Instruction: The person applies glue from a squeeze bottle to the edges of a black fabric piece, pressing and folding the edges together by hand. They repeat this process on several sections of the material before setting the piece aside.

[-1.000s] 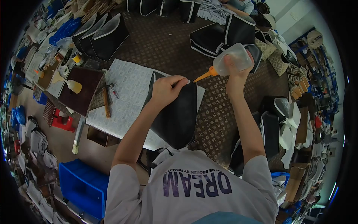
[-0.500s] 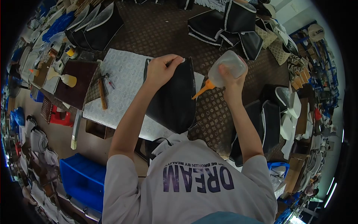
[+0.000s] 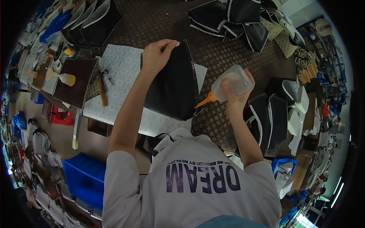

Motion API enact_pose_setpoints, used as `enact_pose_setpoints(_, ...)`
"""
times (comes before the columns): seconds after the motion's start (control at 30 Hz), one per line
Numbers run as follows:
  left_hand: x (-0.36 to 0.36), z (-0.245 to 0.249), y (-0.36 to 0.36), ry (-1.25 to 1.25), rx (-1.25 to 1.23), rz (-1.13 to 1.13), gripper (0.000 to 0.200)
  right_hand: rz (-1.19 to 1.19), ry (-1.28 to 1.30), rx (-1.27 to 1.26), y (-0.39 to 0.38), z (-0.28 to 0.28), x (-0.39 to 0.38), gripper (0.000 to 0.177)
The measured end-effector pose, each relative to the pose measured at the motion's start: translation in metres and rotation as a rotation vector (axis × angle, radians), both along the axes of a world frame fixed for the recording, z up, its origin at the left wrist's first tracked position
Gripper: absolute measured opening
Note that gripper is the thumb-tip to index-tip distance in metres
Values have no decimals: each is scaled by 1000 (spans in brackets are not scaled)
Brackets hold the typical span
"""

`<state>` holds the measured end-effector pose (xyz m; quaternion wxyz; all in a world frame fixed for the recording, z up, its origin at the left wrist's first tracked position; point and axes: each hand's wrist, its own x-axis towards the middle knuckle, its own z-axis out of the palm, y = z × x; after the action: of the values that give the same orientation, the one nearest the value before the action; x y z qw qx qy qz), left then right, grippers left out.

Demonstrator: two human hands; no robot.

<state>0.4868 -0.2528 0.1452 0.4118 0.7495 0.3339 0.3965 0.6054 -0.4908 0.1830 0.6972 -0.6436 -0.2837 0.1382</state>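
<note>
A black sheet-like piece (image 3: 171, 83) rises over a pale patterned board (image 3: 121, 72) on the brown patterned table. My left hand (image 3: 156, 56) pinches the top edge of this piece. In my right hand (image 3: 237, 91) is a translucent squeeze bottle (image 3: 232, 81), tilted so that its orange nozzle (image 3: 205, 100) points down to the left. The nozzle tip is at the lower right edge of the black piece. Whether any liquid comes out cannot be made out.
A hammer (image 3: 102, 90) lies left on the board. Further left, a yellowish bottle (image 3: 67, 79) rests on a dark red board (image 3: 76, 89). Black pieces with pale edging stand at back left, back right (image 3: 243, 13) and right (image 3: 277, 121). A blue crate (image 3: 85, 178) is below left.
The nozzle tip has moved down along the right edge of the black piece. My left hand and the black piece appear higher and slightly further left.
</note>
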Motion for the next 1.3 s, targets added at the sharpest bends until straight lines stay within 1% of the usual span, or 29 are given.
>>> enact_pose_setpoints(0.07,1,-2,2,-5,7,19,27,-34,-28,-38,-5,-6,-5,87)
enact_pose_setpoints(0.23,3,4,-4,28,55,72,28,-14,-29,-40,-11,-1,-16,88)
enact_pose_setpoints(0.37,7,5,-10,31,42,31,28,31,-40,-71,-7,1,-9,87)
enact_pose_setpoints(0.47,6,-1,-1,-14,18,-23,28,-27,70,13,7,-1,24,83)
enact_pose_setpoints(0.5,4,-1,0,-15,9,-28,28,-10,150,106,12,-4,35,82)
enact_pose_setpoints(0.6,2,0,-2,-13,0,-36,29,-12,244,208,27,-4,48,84)
enact_pose_setpoints(0.7,0,2,-3,5,-8,-43,29,43,158,193,30,-6,48,83)
enact_pose_setpoints(0.8,-1,1,0,2,-11,-41,29,34,137,143,24,-4,40,83)
enact_pose_setpoints(0.93,0,-1,1,-41,7,-11,29,51,18,12,6,2,13,84)
enact_pose_setpoints(1.03,4,3,-7,-7,31,67,28,68,-83,-26,-1,3,-5,84)
enact_pose_setpoints(1.13,12,11,-31,65,142,185,26,68,-187,-180,0,8,-5,83)
enact_pose_setpoints(1.23,16,15,-38,160,224,282,25,37,75,-173,-2,3,19,82)
enact_pose_setpoints(1.3,13,12,-30,85,215,342,25,-21,246,-60,-13,-1,40,78)
